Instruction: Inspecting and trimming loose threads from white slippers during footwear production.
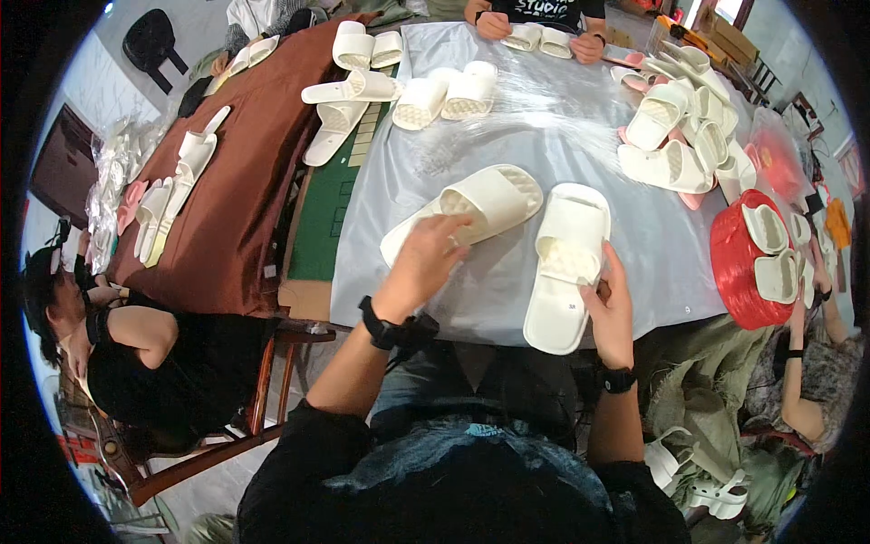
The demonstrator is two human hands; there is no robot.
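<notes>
Two cream slide slippers lie before me on the grey-covered table. On the left one (pixel 507 192), set at a slant, my left hand (pixel 428 258) lies across the heel part. Its bent fingers close on the edge of the strap, partly hiding the footbed. My right hand (pixel 612 308) grips the side of the right slipper (pixel 555 322), thumb on top of the footbed and fingers along the outer edge. That slipper lies nearly lengthwise toward me, its near end close to the table's front edge.
More cream slippers (pixel 471 91) stand farther back. A heap of cream and pink slippers (pixel 675 154) is at right, beside a red round bundle (pixel 743 290). Co-workers sit around; one person's hands (pixel 494 25) hold slippers across the table. A brown-covered table (pixel 245 181) adjoins on the left.
</notes>
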